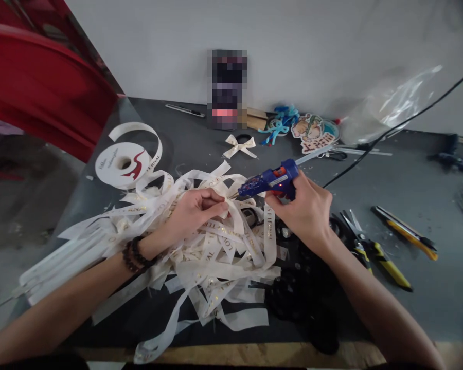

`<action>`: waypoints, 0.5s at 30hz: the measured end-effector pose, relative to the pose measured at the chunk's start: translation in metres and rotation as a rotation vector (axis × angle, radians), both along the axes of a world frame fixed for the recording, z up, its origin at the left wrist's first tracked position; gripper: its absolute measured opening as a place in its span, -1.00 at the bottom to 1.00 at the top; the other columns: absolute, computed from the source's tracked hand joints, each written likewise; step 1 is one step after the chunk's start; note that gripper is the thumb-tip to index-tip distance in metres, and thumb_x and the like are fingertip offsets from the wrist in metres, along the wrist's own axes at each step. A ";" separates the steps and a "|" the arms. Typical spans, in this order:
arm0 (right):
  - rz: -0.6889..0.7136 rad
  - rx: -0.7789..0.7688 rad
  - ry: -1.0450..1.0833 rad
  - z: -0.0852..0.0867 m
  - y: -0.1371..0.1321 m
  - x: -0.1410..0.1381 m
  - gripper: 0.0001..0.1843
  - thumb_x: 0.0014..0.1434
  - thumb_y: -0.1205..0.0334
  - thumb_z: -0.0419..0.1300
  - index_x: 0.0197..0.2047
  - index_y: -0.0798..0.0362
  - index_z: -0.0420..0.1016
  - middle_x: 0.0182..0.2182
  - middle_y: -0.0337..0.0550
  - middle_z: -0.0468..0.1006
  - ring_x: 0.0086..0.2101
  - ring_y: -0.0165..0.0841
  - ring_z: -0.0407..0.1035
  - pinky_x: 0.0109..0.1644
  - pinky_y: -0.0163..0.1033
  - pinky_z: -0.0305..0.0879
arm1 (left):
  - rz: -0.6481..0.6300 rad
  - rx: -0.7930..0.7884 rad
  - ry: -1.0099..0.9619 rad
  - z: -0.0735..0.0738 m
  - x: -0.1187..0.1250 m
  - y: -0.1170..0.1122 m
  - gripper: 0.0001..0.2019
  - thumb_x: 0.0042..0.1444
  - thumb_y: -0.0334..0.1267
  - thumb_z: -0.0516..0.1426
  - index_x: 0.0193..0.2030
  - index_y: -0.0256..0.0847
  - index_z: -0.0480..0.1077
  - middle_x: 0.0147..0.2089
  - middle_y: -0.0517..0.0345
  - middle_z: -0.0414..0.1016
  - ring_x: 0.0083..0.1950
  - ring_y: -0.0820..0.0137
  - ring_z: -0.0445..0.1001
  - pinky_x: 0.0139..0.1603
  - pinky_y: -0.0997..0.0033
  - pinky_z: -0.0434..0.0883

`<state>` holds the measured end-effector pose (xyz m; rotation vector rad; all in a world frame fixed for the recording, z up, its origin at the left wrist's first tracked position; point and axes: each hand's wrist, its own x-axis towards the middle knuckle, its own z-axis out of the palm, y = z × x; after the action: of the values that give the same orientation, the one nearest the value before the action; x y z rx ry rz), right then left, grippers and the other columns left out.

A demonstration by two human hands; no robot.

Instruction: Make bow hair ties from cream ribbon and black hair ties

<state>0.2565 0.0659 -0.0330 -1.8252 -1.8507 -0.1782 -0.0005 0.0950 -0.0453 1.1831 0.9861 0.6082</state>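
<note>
Pinches cream fabric ribbon [237, 218] in left hand [200, 208] over tangled white gold-lettered strips [212, 257] on grey counter [409, 185]; grips blue plastic glue gun [268, 181] in right hand [308, 208], aims metal nozzle [234, 196] at ribbon.

We are noting a plain pale grey wall [158, 56] standing directly behind a dark grey tabletop [443, 216], a wood-coloured strip [247, 354] running along its near edge, a red chair [34, 77] standing at left above a grey floor [7, 226], and dim, muted light falling throughout.
</note>
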 end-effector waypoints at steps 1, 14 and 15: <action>-0.014 0.009 -0.009 0.000 0.001 0.001 -0.82 0.10 0.09 0.29 -0.25 -0.05 0.45 -0.43 -0.20 0.62 -0.43 -0.22 0.52 -0.39 -0.17 0.32 | -0.002 0.012 0.004 0.000 0.000 0.000 -0.82 0.23 -0.16 0.36 -0.22 -0.22 0.55 -0.27 0.02 0.73 -0.27 0.34 0.72 -0.22 0.44 0.64; -0.017 0.035 -0.068 -0.002 -0.002 0.005 -0.89 0.14 0.15 0.25 -0.30 -0.05 0.41 -0.49 -0.21 0.55 -0.47 -0.28 0.46 -0.46 -0.20 0.22 | -0.018 0.020 0.033 -0.006 -0.001 0.002 -0.81 0.20 -0.17 0.37 -0.21 -0.22 0.52 -0.28 0.02 0.72 -0.26 0.34 0.72 -0.22 0.43 0.60; -0.011 0.028 -0.065 -0.001 -0.002 0.005 -0.89 0.14 0.15 0.26 -0.31 -0.05 0.41 -0.49 -0.21 0.54 -0.48 -0.29 0.45 -0.46 -0.20 0.21 | -0.026 0.038 0.050 -0.007 -0.002 0.003 -0.81 0.19 -0.18 0.37 -0.21 -0.22 0.52 -0.28 0.03 0.72 -0.26 0.34 0.72 -0.22 0.42 0.60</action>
<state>0.2615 0.0637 -0.0345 -1.8314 -1.8725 -0.2685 -0.0024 0.0979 -0.0521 1.2477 1.0042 0.5811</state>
